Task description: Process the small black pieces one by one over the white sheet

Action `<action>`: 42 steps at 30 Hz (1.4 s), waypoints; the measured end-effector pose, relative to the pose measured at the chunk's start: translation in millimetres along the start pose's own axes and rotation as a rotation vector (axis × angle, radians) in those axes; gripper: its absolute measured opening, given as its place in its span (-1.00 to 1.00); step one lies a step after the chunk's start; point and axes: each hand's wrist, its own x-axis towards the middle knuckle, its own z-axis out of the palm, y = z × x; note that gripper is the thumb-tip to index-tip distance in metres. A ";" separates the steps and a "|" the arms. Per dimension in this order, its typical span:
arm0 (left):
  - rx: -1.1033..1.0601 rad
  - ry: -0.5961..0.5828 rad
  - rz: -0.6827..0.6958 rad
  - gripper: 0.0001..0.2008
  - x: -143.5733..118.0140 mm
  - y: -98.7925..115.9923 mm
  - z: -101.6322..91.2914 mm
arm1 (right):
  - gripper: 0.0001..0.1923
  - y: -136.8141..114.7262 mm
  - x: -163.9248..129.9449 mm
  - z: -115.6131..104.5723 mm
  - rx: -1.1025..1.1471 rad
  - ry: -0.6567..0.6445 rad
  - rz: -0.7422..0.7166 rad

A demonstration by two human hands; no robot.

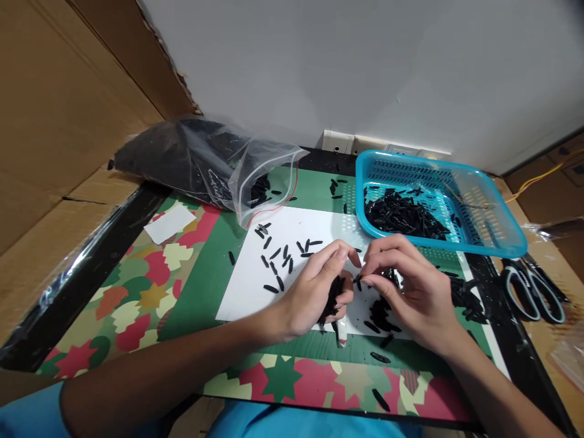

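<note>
A cardboard wall (pixel 55 109) is seen at the far left, and beside it a clear plastic bag (pixel 205 161) filled with small black pieces lies on its side at the back of the surface (pixel 137 286), which is covered by a mat printed with coloured leaf shapes. A small white slip (pixel 170 223) is laid on the mat near the bag. A white sheet (pixel 255 274) is spread in the middle, and loose black pieces (pixel 278 258) are scattered over it. The left hand (pixel 314 292) is held above the sheet's near edge, its fingers curled shut around a bundle of black pieces (pixel 335 298). Just beside it, the right hand (pixel 406 286) is shown with thumb and fingertips pressed together, pinching a single black piece (pixel 358 280) between the two hands; the grip of the left thumb and forefinger meets the same piece. More black pieces lie in a small heap (pixel 381 313) under the right hand. A blue basket (pixel 497 237) holding a pile of black pieces stands behind the right hand. A pair of scissors (pixel 531 292) is laid at the far right edge.
</note>
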 end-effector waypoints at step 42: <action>0.020 -0.047 0.056 -0.65 -4.9 3.5 -1.6 | -0.90 6.3 -0.8 -4.7 0.052 0.090 0.166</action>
